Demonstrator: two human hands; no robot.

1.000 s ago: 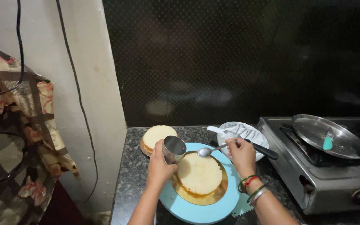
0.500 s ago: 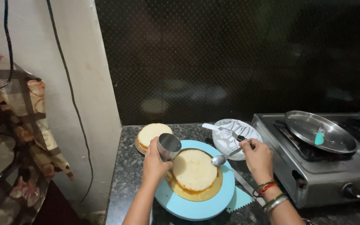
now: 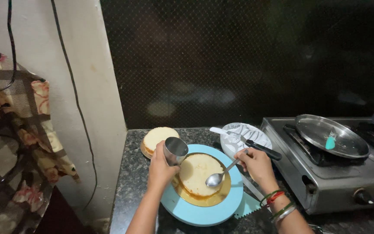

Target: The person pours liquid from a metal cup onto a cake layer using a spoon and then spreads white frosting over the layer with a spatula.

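Low in the middle of the frame, a round pale cake layer [image 3: 201,173] sits on a gold board [image 3: 204,200], and the board sits on a light blue turntable [image 3: 204,212]. The turntable stands on a dark speckled counter [image 3: 135,173].

The left hand [image 3: 161,169] is just left of the cake. Its fingers are wrapped tight around a small shiny steel cup [image 3: 175,150], which is held at the cake's upper left edge and tipped a little toward it.

The right hand [image 3: 256,164] is on the right side of the cake. Its fingers are pinched together on the handle of a metal spoon [image 3: 216,178]. The bowl of the spoon is over the right part of the cake, very close to the top; I cannot tell if it touches. There are red and green bangles [image 3: 278,203] on that wrist.

Behind the cup, a second cake layer [image 3: 159,138] lies on its own board. To the right of it is a white bowl [image 3: 247,135] with a black-handled knife [image 3: 256,146] lying across it. A pale toothed scraper [image 3: 247,208] sticks out from under the turntable at the lower right.

On the right side of the frame is a steel gas stove [image 3: 347,182] with a steel plate [image 3: 330,134] on top. A small teal thing [image 3: 330,141] lies on the plate. At the left edge hangs a checked and flowered cloth [image 3: 9,143].
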